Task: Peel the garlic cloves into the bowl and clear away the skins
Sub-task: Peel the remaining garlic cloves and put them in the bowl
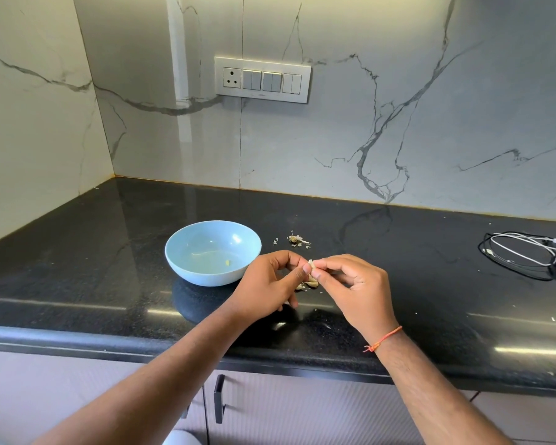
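A pale blue round bowl [212, 252] sits on the glossy black speckled stone countertop [77, 268], with a tiny yellowish fleck inside it. Behind the bowl, the white marble-look wall panels [366, 107] carry dark grey veins and hold a white switch plate [262, 79] with grey rockers. Right of the bowl lie tan-and-white papery garlic skins [297, 240], an orange thread wristband [384, 339], and tangled black and white cables [527, 255].
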The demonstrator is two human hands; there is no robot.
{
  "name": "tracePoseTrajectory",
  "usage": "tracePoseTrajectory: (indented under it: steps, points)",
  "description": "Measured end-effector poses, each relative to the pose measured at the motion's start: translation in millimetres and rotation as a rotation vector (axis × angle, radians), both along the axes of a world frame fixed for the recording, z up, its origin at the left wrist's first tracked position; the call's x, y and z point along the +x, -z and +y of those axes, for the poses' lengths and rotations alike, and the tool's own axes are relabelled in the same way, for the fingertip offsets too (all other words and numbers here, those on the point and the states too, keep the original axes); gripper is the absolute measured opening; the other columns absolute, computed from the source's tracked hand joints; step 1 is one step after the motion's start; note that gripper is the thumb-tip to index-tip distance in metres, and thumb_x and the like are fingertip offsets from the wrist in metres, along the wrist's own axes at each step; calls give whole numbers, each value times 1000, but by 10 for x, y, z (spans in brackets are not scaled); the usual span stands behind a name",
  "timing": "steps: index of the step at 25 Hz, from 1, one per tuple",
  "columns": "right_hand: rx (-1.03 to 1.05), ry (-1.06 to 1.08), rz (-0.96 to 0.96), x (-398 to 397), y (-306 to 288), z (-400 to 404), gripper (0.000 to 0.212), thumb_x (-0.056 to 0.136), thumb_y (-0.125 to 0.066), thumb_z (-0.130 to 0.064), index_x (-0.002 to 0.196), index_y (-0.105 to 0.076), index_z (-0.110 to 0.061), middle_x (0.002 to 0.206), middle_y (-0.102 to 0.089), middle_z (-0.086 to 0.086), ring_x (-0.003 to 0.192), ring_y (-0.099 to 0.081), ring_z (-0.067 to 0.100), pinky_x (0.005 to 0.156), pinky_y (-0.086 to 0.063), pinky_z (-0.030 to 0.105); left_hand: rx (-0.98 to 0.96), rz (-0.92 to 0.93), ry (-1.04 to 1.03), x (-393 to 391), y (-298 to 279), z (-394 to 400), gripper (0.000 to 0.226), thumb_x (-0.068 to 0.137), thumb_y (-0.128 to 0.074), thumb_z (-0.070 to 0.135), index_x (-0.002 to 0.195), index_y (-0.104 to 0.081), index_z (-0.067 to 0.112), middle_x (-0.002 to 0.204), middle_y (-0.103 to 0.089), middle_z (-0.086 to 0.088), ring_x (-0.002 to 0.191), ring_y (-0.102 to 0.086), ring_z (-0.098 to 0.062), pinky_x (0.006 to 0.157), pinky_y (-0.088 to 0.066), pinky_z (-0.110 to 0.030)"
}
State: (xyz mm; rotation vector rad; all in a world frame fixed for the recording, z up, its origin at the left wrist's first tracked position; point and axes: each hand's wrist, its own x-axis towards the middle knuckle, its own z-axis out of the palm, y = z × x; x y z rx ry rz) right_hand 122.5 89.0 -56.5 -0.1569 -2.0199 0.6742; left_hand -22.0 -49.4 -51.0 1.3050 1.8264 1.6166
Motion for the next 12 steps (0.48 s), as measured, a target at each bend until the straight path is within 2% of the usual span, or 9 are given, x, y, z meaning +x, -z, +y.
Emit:
tracePoseTrajectory:
  steps: [3,5,6,8,10,12]
  points:
    - [-22,7,-47,-9,7,2,12,90,-84,-8,100,-86,-16,96,-80,-9,89,-78,9,74,-63,24,-12,68,-16,5,4,10,12,105,-68,32,97,-71,23,77,-74,16,53,-68,-16,45,-48,-23]
    - [2,50,-128,22,-22,26,9,93,-82,-14,99,-86,-19,94,-79,-12,86,-76,6,73,-61,23,-15,108,-35,-7,22,11,11,104,-70,32,95,-72,25,79,-74,14,52,-65,-15,50,-54,-32]
    - [39,82,-197,58,-81,58,8,94,-80,-18,98,-86,-21,92,-78,-13,83,-73,4,73,-59,22,-20,127,-40,-16,39,18,9,103,-70,33,95,-72,28,83,-75,13,52,-63,-15,56,-58,-42]
    - [188,162,-331,133,-269,148,8,95,-78,-23,95,-85,-27,88,-76,-14,75,-66,2,71,-54,22,-29,144,-47,-44,81,41,5,102,-70,35,98,-72,32,89,-75,14,53,-57,-17,63,-61,-49]
    - [312,206,-417,177,-463,212,10,96,-75,-25,93,-85,-27,88,-76,-12,75,-63,6,72,-51,26,-35,157,-55,-74,111,67,2,100,-70,36,101,-72,34,92,-74,16,55,-55,-17,65,-62,-49]
    - [436,213,-640,154,-510,222,17,100,-69,-30,98,-85,-26,95,-78,-7,87,-71,17,79,-56,32,-49,179,-70,-92,128,78,5,100,-71,35,104,-72,35,95,-74,17,56,-55,-14,67,-62,-48]
